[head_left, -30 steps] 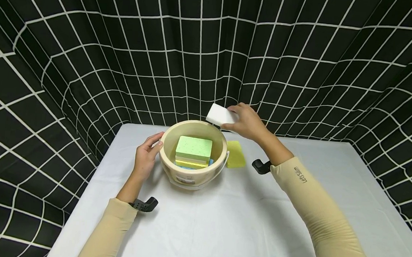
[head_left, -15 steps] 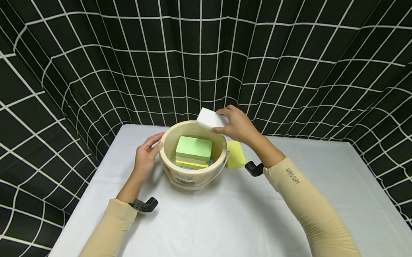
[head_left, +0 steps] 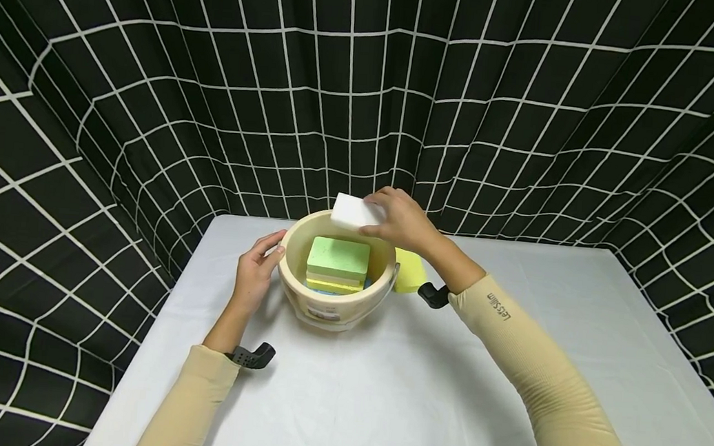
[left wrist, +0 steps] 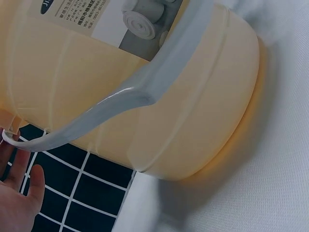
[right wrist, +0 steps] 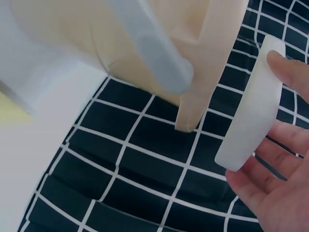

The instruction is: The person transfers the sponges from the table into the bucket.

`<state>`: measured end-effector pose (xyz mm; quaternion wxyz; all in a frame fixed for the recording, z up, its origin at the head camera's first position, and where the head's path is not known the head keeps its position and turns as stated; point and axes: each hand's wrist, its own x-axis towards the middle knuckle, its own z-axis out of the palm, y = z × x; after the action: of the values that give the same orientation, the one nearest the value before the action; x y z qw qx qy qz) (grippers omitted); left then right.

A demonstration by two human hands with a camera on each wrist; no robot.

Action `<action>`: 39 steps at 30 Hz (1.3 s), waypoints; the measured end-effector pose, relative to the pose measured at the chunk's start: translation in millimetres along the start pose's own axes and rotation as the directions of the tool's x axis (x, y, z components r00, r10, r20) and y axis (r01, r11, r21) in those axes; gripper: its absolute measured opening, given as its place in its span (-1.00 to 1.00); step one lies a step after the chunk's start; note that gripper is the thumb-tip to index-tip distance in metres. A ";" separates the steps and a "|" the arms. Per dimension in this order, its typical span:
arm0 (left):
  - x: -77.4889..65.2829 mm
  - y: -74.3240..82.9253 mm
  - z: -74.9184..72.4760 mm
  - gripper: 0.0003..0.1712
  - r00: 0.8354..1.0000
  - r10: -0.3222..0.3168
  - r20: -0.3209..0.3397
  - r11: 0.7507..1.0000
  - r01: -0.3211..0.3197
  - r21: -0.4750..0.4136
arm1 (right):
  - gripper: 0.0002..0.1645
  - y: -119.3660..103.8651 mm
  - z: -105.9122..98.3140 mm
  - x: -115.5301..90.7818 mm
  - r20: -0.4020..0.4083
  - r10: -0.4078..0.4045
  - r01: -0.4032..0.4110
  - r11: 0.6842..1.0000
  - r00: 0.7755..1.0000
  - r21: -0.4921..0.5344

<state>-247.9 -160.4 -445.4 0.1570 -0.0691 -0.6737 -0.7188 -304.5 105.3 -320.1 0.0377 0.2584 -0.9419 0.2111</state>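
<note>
My right hand (head_left: 402, 219) pinches a white sponge block (head_left: 355, 212) between thumb and fingertips, tilted above the bucket's back right rim. In the right wrist view the white block bends slightly under the grip. The cream bucket (head_left: 333, 314) stands upright on the table. Inside it lies a stack with a green sponge (head_left: 339, 255) on top and a yellow sponge (head_left: 334, 288) below, with bits of blue underneath. Against the bucket's left side rests my left hand (head_left: 255, 271), its extended fingers touching just below the rim.
Right of the bucket, a flat yellow sponge (head_left: 410, 271) lies on the white-covered table (head_left: 344, 402), partly behind the rim. The bucket's grey handle (left wrist: 120, 99) hangs down its front. A black curtain (head_left: 398, 74) with white grid lines surrounds the table's back and sides.
My right hand has moved left and slightly down, bringing the white sponge from beside the bucket to over its back rim. My left hand and the bucket have stayed put.
</note>
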 end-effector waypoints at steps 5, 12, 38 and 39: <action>0.9 -1.2 1.9 -0.60 1.000 0.008 -0.005 1.000 -0.008 0.019 | -0.29 -4.0 1.8 0.4 0.015 -0.021 0.021 1.000 1.000 -0.007; 0.9 -2.2 1.6 -0.60 1.000 0.006 -0.012 1.000 -0.006 0.016 | -0.27 -7.2 5.9 0.4 0.059 -0.052 0.053 0.998 0.997 -0.018; 0.1 -0.5 2.6 -0.60 1.000 0.001 -0.018 1.000 -0.001 0.013 | -0.27 -18.0 30.3 2.0 0.105 -0.090 0.096 0.994 0.990 -0.055; 0.1 -0.5 2.6 -0.60 1.000 0.000 -0.019 1.000 0.000 0.010 | -0.27 -18.0 31.5 2.1 0.108 -0.090 0.097 0.993 0.990 -0.061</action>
<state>-248.4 -157.8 -445.6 0.1637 -0.0617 -0.6760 -0.7159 -296.1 77.3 -341.5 0.0067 0.3118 -0.9359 0.1638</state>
